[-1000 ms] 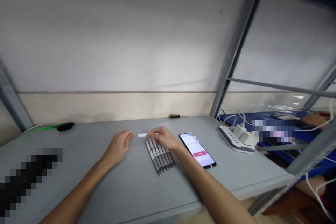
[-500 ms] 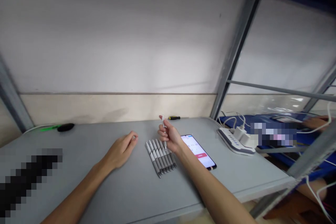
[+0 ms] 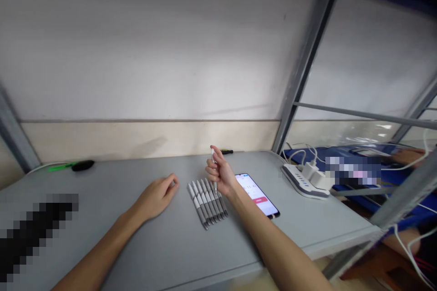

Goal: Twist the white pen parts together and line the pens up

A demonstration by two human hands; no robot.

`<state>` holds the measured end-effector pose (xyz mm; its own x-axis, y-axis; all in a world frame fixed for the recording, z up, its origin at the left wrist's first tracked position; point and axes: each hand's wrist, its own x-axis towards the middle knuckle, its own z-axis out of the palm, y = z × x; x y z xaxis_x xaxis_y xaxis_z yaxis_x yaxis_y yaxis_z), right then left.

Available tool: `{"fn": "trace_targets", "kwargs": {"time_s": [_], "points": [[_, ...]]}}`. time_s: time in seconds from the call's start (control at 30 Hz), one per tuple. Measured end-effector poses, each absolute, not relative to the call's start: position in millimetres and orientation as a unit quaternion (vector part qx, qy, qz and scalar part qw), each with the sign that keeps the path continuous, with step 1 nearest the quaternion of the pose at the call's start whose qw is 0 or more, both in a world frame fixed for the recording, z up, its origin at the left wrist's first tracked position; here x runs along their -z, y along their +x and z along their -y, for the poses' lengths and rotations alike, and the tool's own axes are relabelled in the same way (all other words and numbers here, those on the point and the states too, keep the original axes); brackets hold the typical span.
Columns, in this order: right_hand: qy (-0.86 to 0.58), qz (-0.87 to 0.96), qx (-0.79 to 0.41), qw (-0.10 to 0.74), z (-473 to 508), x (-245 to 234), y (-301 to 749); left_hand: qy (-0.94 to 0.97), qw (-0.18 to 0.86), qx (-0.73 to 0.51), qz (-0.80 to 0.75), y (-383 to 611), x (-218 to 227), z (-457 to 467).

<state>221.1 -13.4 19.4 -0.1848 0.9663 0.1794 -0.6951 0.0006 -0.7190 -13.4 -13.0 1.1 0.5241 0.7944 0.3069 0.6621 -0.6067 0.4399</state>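
My right hand (image 3: 220, 173) is closed round a grey and white pen (image 3: 213, 168), holding it upright just above the table, tip down. Below it a row of several matching pens (image 3: 206, 203) lies side by side on the grey table (image 3: 164, 245). My left hand (image 3: 157, 197) rests on the table left of the row, fingers loosely curled; whether anything is in them does not show.
A smartphone (image 3: 257, 194) with a lit screen lies right of the pens. A white power strip (image 3: 305, 179) with cables sits at the table's right end. A small screwdriver (image 3: 226, 151) and a black object (image 3: 83, 165) lie by the wall. Another person's hand (image 3: 408, 156) is at far right.
One second ago both hands held a pen level between them. My right hand has since turned the pen upright and lifted it, while my left hand let go and settled on the table.
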Motion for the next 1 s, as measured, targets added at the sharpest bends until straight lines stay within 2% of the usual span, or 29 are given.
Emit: {"fn": "trace_targets", "kwargs": {"time_s": [1.0], "points": [[-0.237, 0.383, -0.673, 0.587, 14.3, -27.7, 224.6, 0.871, 0.122, -0.223, -0.421, -13.3, 0.2, 14.0]]}}
